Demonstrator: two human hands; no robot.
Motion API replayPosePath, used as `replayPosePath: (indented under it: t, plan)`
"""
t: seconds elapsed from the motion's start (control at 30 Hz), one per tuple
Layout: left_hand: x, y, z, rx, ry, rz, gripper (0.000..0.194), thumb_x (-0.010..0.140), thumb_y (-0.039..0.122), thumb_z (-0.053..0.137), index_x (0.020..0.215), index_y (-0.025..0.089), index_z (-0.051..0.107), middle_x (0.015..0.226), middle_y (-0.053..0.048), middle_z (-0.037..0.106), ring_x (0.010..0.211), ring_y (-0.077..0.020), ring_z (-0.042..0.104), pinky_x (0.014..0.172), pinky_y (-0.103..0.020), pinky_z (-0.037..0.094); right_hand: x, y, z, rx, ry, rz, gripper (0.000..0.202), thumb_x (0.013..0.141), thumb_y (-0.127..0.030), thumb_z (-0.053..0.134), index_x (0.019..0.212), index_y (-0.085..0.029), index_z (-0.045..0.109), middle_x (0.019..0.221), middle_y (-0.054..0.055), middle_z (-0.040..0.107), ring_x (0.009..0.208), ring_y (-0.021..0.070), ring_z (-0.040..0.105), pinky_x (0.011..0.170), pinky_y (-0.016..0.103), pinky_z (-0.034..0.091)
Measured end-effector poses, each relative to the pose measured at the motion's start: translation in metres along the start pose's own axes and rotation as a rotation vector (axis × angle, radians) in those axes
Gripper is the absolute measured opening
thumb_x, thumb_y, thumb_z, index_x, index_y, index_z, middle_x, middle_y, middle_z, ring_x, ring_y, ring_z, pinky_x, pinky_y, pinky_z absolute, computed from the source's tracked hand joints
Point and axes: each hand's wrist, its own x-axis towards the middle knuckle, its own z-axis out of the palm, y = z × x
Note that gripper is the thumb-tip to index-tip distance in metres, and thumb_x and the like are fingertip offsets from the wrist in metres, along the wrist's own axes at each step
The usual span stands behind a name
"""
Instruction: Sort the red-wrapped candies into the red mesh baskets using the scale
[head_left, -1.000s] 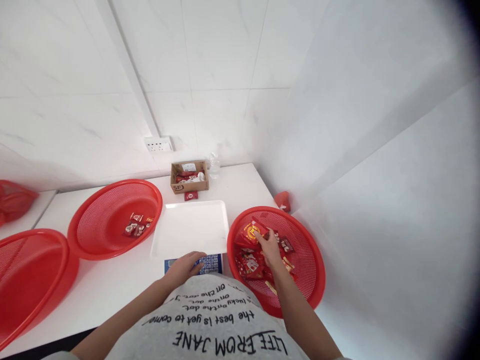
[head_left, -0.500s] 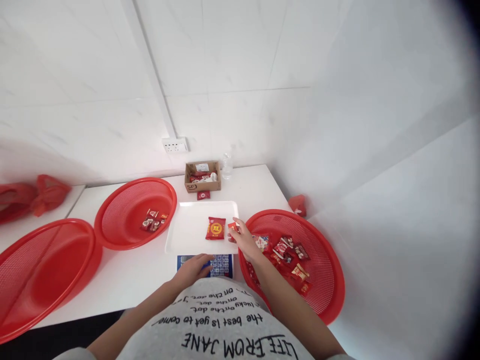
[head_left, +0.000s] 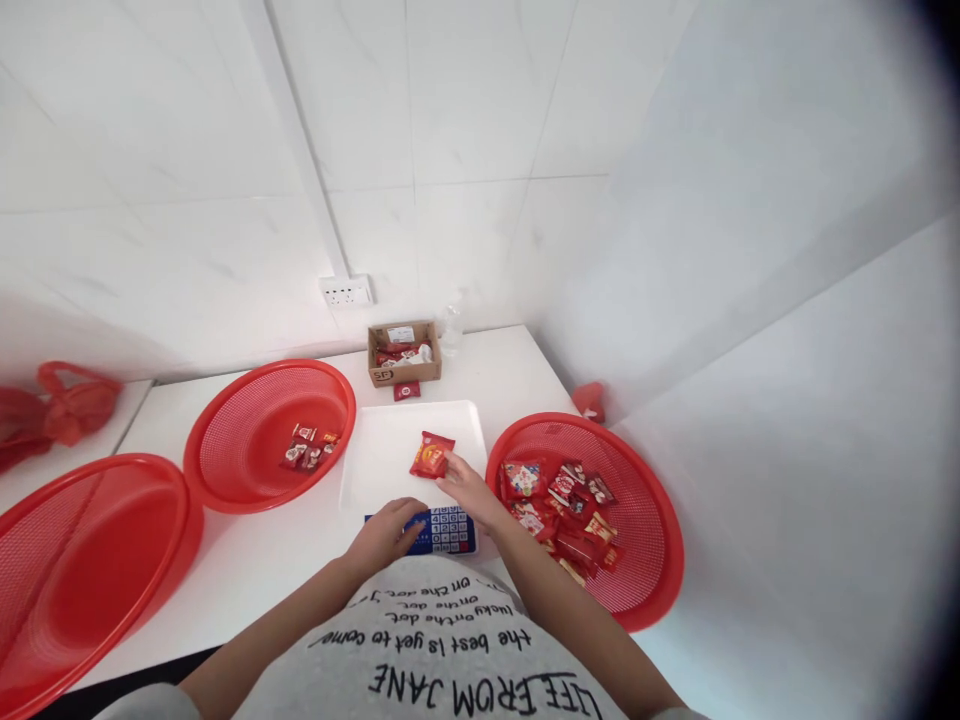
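A white tray [head_left: 382, 440] belongs to a scale with a blue keypad [head_left: 442, 532] at its front. On the tray is a red snack packet [head_left: 431, 453] with yellow-orange print. My right hand [head_left: 466, 488] has its fingertips closed at the packet's near right corner. Whether a second, smaller packet lies against it cannot be made out. My left hand [head_left: 384, 532] rests over the left part of the keypad, fingers stretched out and holding nothing.
A red basket [head_left: 667, 560] of several snack packets stands right. Another red basket [head_left: 217, 420] with a few packets and a further red basket [head_left: 161, 590] are left. Behind the tray are a cardboard box [head_left: 405, 372], a small red packet [head_left: 406, 390] and a clear bottle [head_left: 451, 332].
My right hand has moved left from the tray's right edge, with the small red packet it held, to the larger packet. My left hand stays at the keypad. The view has shifted slightly.
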Motion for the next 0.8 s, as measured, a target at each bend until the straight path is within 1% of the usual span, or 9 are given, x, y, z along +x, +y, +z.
replayPosePath:
  t: [0.07,0.13,0.23,0.3,0.4,0.5,0.57,0.7,0.8]
  plan:
    - [0.002,-0.006,0.001,0.043,0.032,0.012,0.032,0.085,0.026,0.043,0.114,0.019,0.054,0.12,-0.01,0.056,0.112,-0.02,0.051,0.096,-0.036,0.042,-0.002,0.001,0.0,-0.011,-0.014,0.047,0.06,0.062,-0.029,0.069,0.119,-0.025,0.05,0.134,0.006,0.046,0.121,0.0224,0.045,0.102,0.039,0.034]
    - [0.005,-0.013,0.004,0.103,0.057,0.025,0.036,0.083,0.025,0.046,0.117,0.018,0.053,0.128,-0.012,0.05,0.119,-0.0233,0.045,0.1,-0.04,0.038,-0.007,0.001,-0.004,-0.038,0.004,0.079,0.061,0.063,-0.031,0.068,0.121,-0.024,0.049,0.136,0.008,0.043,0.12,0.0229,0.046,0.1,0.04,0.035]
    - [0.017,-0.02,0.005,0.203,0.08,0.036,0.045,0.08,0.025,0.052,0.124,0.016,0.049,0.137,-0.014,0.041,0.129,-0.0286,0.031,0.104,-0.045,0.031,-0.02,0.001,-0.019,-0.075,0.059,0.074,0.052,0.067,-0.032,0.063,0.117,-0.021,0.052,0.128,0.011,0.051,0.113,0.0216,0.052,0.095,0.038,0.041]
    - [0.029,-0.022,0.005,0.263,0.094,0.042,0.052,0.079,0.027,0.054,0.129,0.018,0.044,0.142,-0.014,0.034,0.133,-0.0304,0.024,0.105,-0.047,0.028,-0.032,0.002,-0.031,-0.106,0.137,0.054,0.044,0.069,-0.033,0.06,0.111,-0.019,0.055,0.119,0.011,0.057,0.106,0.0213,0.056,0.09,0.038,0.044]
    - [0.048,-0.022,0.004,0.34,0.073,0.087,0.056,0.081,0.029,0.052,0.135,0.024,0.037,0.146,-0.01,0.028,0.135,-0.0302,0.017,0.106,-0.051,0.024,-0.05,0.009,-0.052,-0.208,0.316,-0.002,0.033,0.071,-0.034,0.055,0.101,-0.019,0.059,0.108,0.009,0.064,0.099,0.0213,0.059,0.089,0.039,0.045]
    - [0.064,-0.024,0.005,0.4,0.0,0.13,0.049,0.085,0.028,0.047,0.134,0.027,0.039,0.146,-0.007,0.028,0.136,-0.0291,0.015,0.106,-0.051,0.022,-0.068,0.021,-0.072,-0.348,0.489,-0.026,0.028,0.073,-0.033,0.052,0.096,-0.019,0.061,0.103,0.009,0.065,0.097,0.0224,0.06,0.091,0.04,0.044]
    - [0.07,-0.029,0.007,0.433,-0.015,0.149,0.042,0.087,0.027,0.043,0.129,0.027,0.045,0.146,-0.006,0.029,0.136,-0.0286,0.015,0.106,-0.051,0.022,-0.078,0.031,-0.083,-0.44,0.526,-0.004,0.03,0.074,-0.032,0.051,0.099,-0.018,0.061,0.105,0.009,0.065,0.1,0.0236,0.059,0.092,0.041,0.043]
    - [0.076,-0.05,0.003,0.451,0.078,0.135,0.038,0.089,0.022,0.036,0.122,0.026,0.053,0.144,-0.006,0.033,0.136,-0.0282,0.017,0.103,-0.053,0.026,-0.09,0.049,-0.099,-0.653,0.516,0.057,0.036,0.075,-0.031,0.05,0.107,-0.018,0.06,0.112,0.01,0.062,0.107,0.0251,0.055,0.095,0.042,0.04]
    - [0.075,-0.069,-0.008,0.421,0.153,0.117,0.035,0.086,0.018,0.036,0.111,0.022,0.061,0.138,-0.008,0.042,0.133,-0.0291,0.026,0.102,-0.053,0.029,-0.091,0.056,-0.109,-0.783,0.545,0.07,0.036,0.076,-0.03,0.048,0.108,-0.015,0.061,0.11,0.012,0.062,0.105,0.0253,0.055,0.093,0.04,0.041]
